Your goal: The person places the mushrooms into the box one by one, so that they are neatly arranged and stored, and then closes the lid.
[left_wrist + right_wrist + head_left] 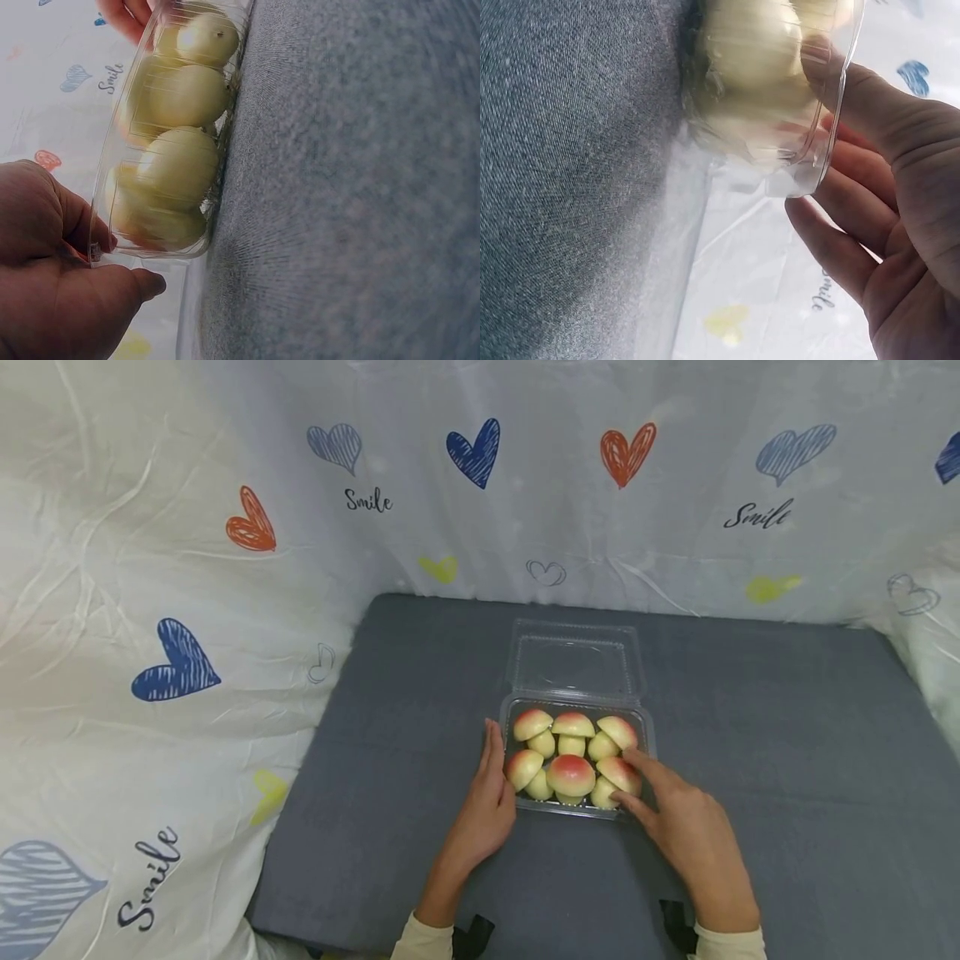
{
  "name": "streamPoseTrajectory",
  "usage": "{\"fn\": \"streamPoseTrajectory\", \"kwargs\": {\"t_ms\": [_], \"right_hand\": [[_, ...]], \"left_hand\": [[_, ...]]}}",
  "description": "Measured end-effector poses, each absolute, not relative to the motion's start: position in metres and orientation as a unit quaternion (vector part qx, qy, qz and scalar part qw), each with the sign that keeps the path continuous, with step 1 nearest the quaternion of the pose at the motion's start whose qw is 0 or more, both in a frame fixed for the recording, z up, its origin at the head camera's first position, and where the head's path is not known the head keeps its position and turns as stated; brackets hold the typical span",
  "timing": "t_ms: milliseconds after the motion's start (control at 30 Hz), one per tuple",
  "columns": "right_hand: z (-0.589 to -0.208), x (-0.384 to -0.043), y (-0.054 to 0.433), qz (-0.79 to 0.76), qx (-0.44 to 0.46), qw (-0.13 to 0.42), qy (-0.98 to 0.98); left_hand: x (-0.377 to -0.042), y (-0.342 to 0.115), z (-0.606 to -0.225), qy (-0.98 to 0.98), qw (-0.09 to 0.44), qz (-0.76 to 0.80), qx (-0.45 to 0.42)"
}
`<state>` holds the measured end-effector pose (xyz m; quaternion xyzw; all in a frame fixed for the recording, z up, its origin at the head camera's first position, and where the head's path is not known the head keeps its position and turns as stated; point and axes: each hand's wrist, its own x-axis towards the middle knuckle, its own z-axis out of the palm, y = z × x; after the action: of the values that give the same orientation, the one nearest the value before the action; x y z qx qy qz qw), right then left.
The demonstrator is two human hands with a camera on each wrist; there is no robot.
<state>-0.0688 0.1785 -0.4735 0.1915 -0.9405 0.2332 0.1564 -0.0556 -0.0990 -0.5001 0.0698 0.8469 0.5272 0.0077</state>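
A clear plastic clamshell box (577, 700) lies on the grey surface with its lid (576, 652) folded back, away from me. Inside, in two rows, sit several mushroom-shaped pieces (572, 772) with red-and-yellow caps and pale stems. My left hand (483, 806) rests along the box's left side, fingers straight; in the left wrist view its thumb (146, 285) shows beside the box's corner. At the near right corner, my right hand (686, 822) pinches a mushroom-shaped piece (619, 773) between thumb and index finger. The right thumb (847, 82) reaches over the rim, with other fingers outside the wall.
The grey cloth-covered table (420, 710) extends on both sides of the box. A white curtain (547, 485) printed with hearts and "Smile" hangs behind the table and along its left side.
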Motion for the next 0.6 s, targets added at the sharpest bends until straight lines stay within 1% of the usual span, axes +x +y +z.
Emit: {"fn": "streamPoseTrajectory", "kwargs": {"t_ms": [167,600], "right_hand": [[-0.4735,-0.0685,0.1766,0.226,0.185,0.144,-0.945],[-0.4728,-0.0684,0.1759,0.214,0.186,0.145,-0.948]], "left_hand": [[-0.0566,-0.0994,-0.5,0.847,0.011,0.527,0.069],[-0.0575,-0.0987,-0.4996,0.848,0.012,0.525,0.07]]}}
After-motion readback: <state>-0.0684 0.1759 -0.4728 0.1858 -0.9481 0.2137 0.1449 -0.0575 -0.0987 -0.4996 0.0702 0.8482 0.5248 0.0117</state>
